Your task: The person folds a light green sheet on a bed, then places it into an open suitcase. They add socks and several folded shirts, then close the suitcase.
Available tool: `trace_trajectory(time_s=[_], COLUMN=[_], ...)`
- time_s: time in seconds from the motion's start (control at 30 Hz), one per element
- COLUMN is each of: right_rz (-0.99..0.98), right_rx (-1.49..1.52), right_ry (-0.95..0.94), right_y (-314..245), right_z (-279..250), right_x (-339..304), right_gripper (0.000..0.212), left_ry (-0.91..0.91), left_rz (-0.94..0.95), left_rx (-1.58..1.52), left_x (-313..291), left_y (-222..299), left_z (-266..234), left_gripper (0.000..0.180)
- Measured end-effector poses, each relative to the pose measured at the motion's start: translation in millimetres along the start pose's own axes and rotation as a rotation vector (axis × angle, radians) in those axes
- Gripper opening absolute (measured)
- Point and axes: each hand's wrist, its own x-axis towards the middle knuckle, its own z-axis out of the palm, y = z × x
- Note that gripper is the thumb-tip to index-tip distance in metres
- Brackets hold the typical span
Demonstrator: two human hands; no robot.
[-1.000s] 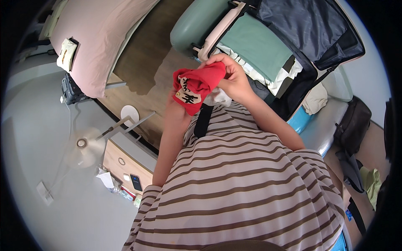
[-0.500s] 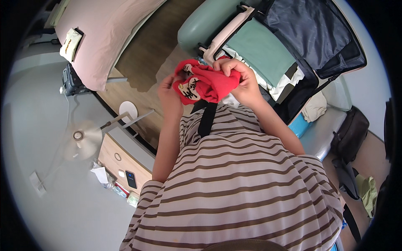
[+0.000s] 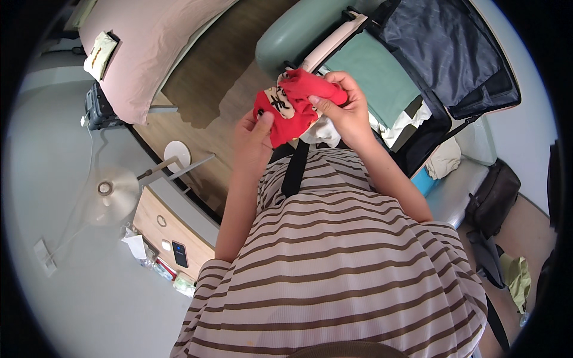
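Observation:
A small red piece of clothing [image 3: 304, 89] with cream patches and black markings is bunched between my hands, in front of my waist. My left hand [image 3: 253, 138] grips its lower left side, thumb on top. With thumb and fingers, my right hand [image 3: 346, 113] pinches the right end. Some white cloth [image 3: 322, 132] shows just below the garment; what it rests on is hidden. Beyond my right hand lies an open suitcase [image 3: 325, 48] with a folded green cloth [image 3: 373, 77] and white clothes [image 3: 401, 128] inside.
The suitcase's dark-lined lid [image 3: 441, 53] spreads at the upper right. A pink-covered bed [image 3: 134, 53] is at the upper left. Left of me are a spinning fan [image 3: 106, 190] and a wooden cabinet [image 3: 164, 230] with a phone [image 3: 179, 255]. A dark bag [image 3: 494, 197] lies at right.
The red garment has been turned and spread somewhat between my hands. My left thumb has come over its front, my right hand has shifted slightly up, and more white cloth shows below.

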Motion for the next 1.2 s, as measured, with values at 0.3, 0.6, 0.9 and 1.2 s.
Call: trace_trajectory(time_s=[0.3, 0.6, 0.9, 1.2], right_rz=[-0.614, -0.152, 0.581, 0.633], right_rx=[-0.804, -0.362, 0.332, 0.637], right_ry=[-0.027, -0.208, -0.346, -0.292], right_y=[11.8, 2.1, 18.9, 10.7], right_z=[2.9, 11.4, -8.4, -9.8], right_x=[7.6, -9.6, -17.7, -28.4], right_gripper=[0.025, 0.032, 0.066, 0.071], left_ry=[0.179, 0.213, -0.152, -0.250], left_rz=[0.056, 0.162, -0.064, -0.120], left_rx=[0.127, 0.092, 0.120, 0.187], left_x=[6.6, 13.8, 10.9, 3.1], left_y=[-17.2, -9.7, 4.5, -0.3], left_z=[16.2, 3.3, 7.2, 17.3], left_gripper=[0.023, 0.035, 0.044, 0.048])
